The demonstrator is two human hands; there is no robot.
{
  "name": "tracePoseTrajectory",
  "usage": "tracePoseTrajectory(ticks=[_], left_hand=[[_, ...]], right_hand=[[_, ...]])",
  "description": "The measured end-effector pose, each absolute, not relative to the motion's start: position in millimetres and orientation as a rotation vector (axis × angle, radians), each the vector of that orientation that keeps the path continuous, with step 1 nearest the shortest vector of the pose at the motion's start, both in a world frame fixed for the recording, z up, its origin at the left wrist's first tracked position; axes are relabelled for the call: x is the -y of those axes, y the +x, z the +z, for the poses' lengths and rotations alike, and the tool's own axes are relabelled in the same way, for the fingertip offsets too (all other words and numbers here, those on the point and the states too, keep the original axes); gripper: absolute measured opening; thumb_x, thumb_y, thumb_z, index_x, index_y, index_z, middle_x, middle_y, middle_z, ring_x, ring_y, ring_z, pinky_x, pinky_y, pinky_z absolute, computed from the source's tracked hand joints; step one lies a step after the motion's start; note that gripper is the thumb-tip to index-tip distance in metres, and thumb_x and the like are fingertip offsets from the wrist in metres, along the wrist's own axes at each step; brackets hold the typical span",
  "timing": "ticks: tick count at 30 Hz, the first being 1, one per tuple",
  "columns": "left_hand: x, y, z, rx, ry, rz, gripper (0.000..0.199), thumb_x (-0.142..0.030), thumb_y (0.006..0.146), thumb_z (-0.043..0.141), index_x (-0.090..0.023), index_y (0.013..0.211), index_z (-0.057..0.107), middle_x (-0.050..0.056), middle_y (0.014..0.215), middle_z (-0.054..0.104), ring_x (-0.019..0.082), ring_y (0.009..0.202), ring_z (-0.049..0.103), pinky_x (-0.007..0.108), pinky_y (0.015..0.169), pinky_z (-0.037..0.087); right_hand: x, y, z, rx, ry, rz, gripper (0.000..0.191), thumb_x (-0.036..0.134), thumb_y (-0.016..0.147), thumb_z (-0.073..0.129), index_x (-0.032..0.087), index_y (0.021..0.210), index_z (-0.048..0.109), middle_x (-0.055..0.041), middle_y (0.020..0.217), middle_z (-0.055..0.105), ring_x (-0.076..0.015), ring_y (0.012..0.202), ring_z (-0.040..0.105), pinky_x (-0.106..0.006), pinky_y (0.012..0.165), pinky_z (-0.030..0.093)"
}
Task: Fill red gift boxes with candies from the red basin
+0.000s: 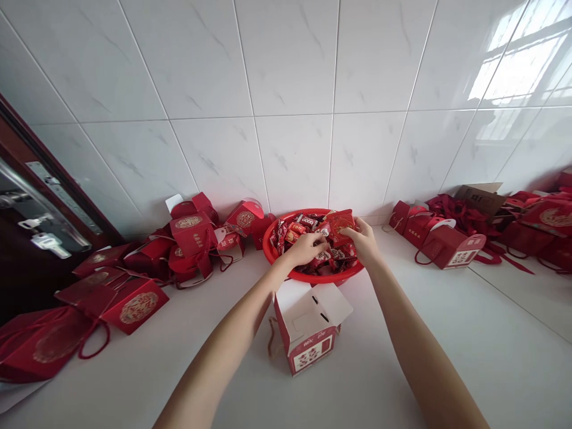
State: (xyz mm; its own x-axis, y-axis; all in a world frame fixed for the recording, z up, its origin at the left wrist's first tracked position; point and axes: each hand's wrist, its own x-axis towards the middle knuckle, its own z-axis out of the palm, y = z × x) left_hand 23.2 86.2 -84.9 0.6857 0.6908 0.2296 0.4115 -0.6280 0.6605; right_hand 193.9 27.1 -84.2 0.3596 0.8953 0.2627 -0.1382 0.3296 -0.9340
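A red plastic basin (268,250) filled with wrapped candies (297,229) stands against the wall. My right hand (365,239) pinches a shiny red packet (340,225) above the basin's right side. My left hand (307,248) reaches over the near rim among the candies, its fingers curled together; what they grip, if anything, I cannot make out. Just in front of the basin, between my forearms, a small red gift box (306,342) stands upright with its flaps spread and its pale inside showing. A cord handle (271,336) hangs at its side.
Red gift boxes (192,229) lie piled on the left of the white counter (357,387). More boxes (453,245) and red ribbons (496,250) are at the right. Behind is a tiled wall (295,155); keys (49,238) hang in a door at the left.
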Motion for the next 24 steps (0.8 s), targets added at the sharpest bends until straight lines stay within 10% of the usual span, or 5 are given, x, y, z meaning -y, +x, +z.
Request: tracePoseTrajectory(ticks=[10, 24], left_hand=[[-96, 20, -88, -0.879, 2.103, 1.032, 0.023, -0.038, 0.089, 0.055, -0.020, 0.078, 0.061, 0.004, 0.083, 0.071, 0.020, 0.080, 0.066, 0.032, 0.078, 0.051], [-100, 21, -88, -1.032, 1.929, 0.983, 0.040, -0.017, 0.088, 0.046, -0.022, 0.119, 0.070, 0.004, 0.133, 0.068, 0.026, 0.128, 0.058, 0.040, 0.109, 0.046]], right_hand=[[-26, 192, -82, 0.940, -0.973, 0.839, 0.030, 0.027, 0.057, 0.071, 0.022, 0.086, 0.066, 0.0017, 0.075, 0.070, -0.0176, 0.068, 0.063, -0.031, 0.065, 0.053], [-26, 194, -83, 0.988, -0.989, 0.853, 0.030, 0.029, 0.059, 0.072, 0.022, 0.087, 0.064, 0.0010, 0.077, 0.070, -0.0192, 0.070, 0.063, -0.033, 0.067, 0.053]])
